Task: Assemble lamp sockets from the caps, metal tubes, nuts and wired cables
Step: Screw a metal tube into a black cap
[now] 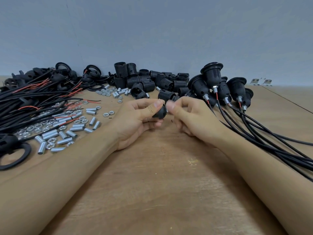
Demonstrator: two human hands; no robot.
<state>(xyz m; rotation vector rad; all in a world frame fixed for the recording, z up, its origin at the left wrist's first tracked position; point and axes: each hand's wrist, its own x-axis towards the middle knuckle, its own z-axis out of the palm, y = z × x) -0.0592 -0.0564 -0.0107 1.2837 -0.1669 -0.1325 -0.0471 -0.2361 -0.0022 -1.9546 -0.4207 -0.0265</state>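
- Cap: a small black domed cap sits between a person's two hands above the middle of the wooden table, in front of the parts piles.
- The left hand grips the cap, thumb over its top and fingers curled beneath.
- The right hand meets the cap from the other side, thumb and forefinger pinched on a small silvery part at its edge; blur hides whether that part is a tube or a nut.
- Handling, as a judgement: the cap looks light, stiff and smooth, so it could spin or slip under a loose hold; the rounded dome is the place to grasp, leaving the hole free. The metal bit looks tiny and easy to drop, and is best held by its sides.
- The step in hand appears to be fitting the metal piece into the cap.
- Left of the cap lie loose metal tubes and nuts, scattered on the wood.
- Further left of the cap, a bundle of black wired cables with red leads crosses the table, with more black caps and rings around it.
- Behind the cap stands a heap of threaded black socket bodies against the grey wall.
- Right of the cap, finished sockets lean together, cables trailing toward the near right edge.
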